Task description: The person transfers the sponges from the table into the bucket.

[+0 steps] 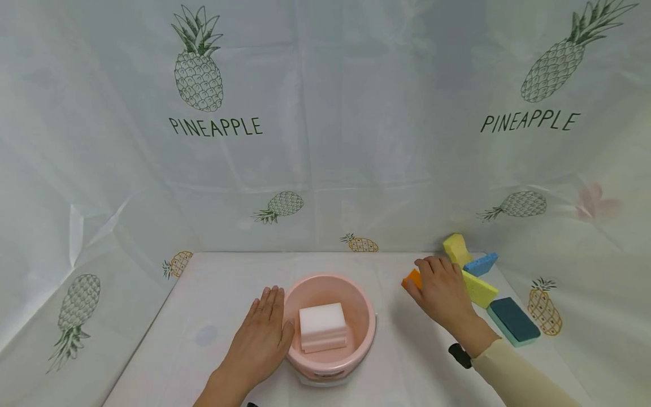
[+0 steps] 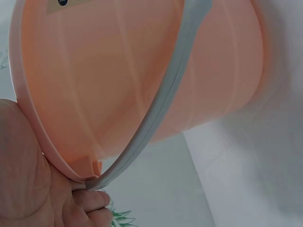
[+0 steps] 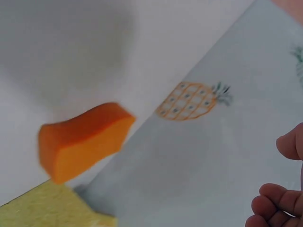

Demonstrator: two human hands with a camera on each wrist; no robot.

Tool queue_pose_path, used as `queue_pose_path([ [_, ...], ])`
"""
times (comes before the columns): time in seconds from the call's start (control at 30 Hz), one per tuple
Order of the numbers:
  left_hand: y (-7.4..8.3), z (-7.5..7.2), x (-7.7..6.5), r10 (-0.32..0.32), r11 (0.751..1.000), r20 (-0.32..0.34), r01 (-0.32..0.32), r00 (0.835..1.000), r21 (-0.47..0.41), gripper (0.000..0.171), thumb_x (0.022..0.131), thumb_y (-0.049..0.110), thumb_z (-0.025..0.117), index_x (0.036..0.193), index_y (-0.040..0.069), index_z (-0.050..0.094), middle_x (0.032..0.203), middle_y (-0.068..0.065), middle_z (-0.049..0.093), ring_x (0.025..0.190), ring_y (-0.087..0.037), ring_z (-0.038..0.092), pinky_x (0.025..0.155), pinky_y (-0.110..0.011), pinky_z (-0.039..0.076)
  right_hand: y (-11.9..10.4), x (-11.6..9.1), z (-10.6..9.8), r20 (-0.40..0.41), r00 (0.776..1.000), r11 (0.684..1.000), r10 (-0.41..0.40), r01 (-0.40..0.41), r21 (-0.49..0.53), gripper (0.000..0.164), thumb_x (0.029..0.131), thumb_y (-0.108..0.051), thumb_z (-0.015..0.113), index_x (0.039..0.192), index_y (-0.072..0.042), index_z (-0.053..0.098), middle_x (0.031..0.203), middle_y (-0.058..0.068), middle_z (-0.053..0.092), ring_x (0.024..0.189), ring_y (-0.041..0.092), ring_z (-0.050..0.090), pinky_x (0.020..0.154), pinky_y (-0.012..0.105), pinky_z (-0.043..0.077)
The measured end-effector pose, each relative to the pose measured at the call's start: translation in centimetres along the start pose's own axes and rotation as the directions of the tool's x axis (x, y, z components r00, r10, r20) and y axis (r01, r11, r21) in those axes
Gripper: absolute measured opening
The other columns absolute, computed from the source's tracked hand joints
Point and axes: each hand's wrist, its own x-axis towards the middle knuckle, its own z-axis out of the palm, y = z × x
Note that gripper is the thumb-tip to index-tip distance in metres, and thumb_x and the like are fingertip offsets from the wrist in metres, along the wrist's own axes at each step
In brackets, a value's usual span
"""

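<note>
My left hand (image 1: pixel 259 339) rests flat along the left rim of a pink bucket (image 1: pixel 362 311), its fingers straight. The left wrist view shows the bucket's side and its grey handle (image 2: pixel 161 99), with fingers by the handle's end. Inside the bucket lie white sponge blocks (image 1: pixel 322 316), apparently stacked. Over on the right, my right hand (image 1: pixel 447 294) hovers above an orange sponge (image 3: pixel 87 144), fingers loosely bent. In the right wrist view the thumb and fingertips (image 3: pixel 272 208) are apart from that sponge and hold nothing.
Beyond the right hand lie a yellow sponge (image 1: pixel 456 249), a blue sponge (image 1: pixel 481 264) and a yellow-green sponge (image 1: pixel 479 288). A dark teal scouring sponge (image 1: pixel 513 321) is nearer the right edge. A pineapple-print sheet (image 1: pixel 325 141) rises behind the white table (image 1: pixel 203 305).
</note>
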Motion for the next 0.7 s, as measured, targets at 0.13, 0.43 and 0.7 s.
queue_pose_path([
  [0.13,0.0,0.0,0.1,-0.001,1.000,0.002,0.001,1.000,0.003,0.065,0.111,0.033,0.045,0.160,-0.008,0.035,0.168,-0.025,0.034,0.160,-0.040,0.027,0.130,-0.057,0.025,2.2,-1.5,0.2,0.035,0.999,0.999,0.035,-0.034,-0.035,0.050,0.083,-0.028,0.082,0.115,0.006,0.065,0.106,0.022,0.066,0.095,0.042,0.057,0.072,0.051,0.048],
  [0.43,0.1,0.0,0.1,-0.010,1.000,0.015,0.010,1.000,-0.015,0.064,0.112,0.033,0.042,0.161,-0.008,0.034,0.169,-0.025,0.032,0.160,-0.040,0.025,0.131,-0.056,0.023,6.8,-5.4,-0.5,0.128,0.973,0.978,0.191,-0.178,-0.110,0.054,0.083,-0.028,0.081,0.116,0.009,0.060,0.107,0.028,0.064,0.096,0.047,0.055,0.072,0.057,0.046],
  [0.7,0.0,0.0,0.1,-0.004,1.000,0.015,0.004,1.000,-0.011,0.064,0.112,0.034,0.042,0.160,-0.008,0.034,0.169,-0.025,0.032,0.160,-0.040,0.025,0.130,-0.057,0.024,10.6,-9.8,-1.0,0.136,0.951,0.950,0.277,-0.249,-0.191,0.071,0.076,-0.030,0.085,0.121,0.018,0.057,0.110,0.039,0.061,0.097,0.055,0.053,0.075,0.070,0.047],
])
